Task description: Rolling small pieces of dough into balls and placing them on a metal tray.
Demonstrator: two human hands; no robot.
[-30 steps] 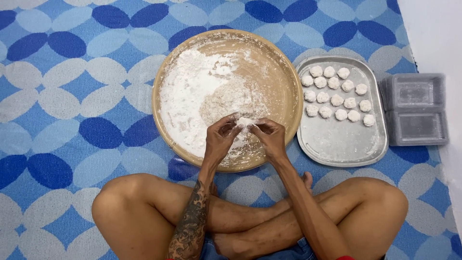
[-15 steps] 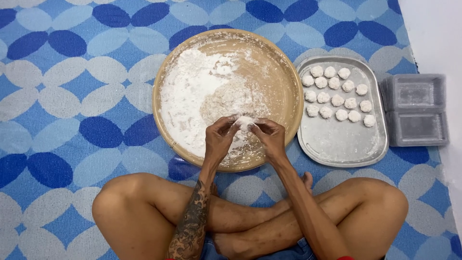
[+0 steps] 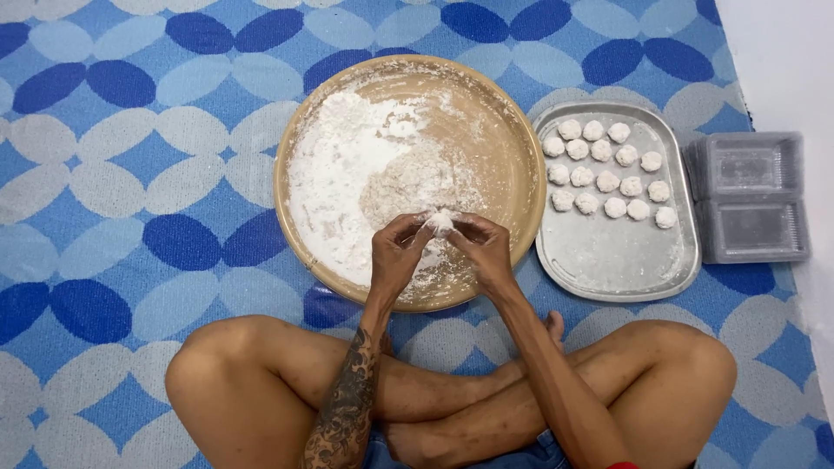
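A small white piece of dough sits between the fingertips of both my hands, over the near side of a large round wooden bowl dusted with white flour. My left hand pinches it from the left and my right hand from the right. To the right of the bowl lies a metal tray with several white dough balls in rows at its far end.
Two clear plastic lidded containers lie right of the tray, by a white floor strip. A blue patterned mat covers the ground. My crossed bare legs are just below the bowl.
Both hands stay over the bowl's near edge, the fingers working the dough piece slightly; nothing else has moved.
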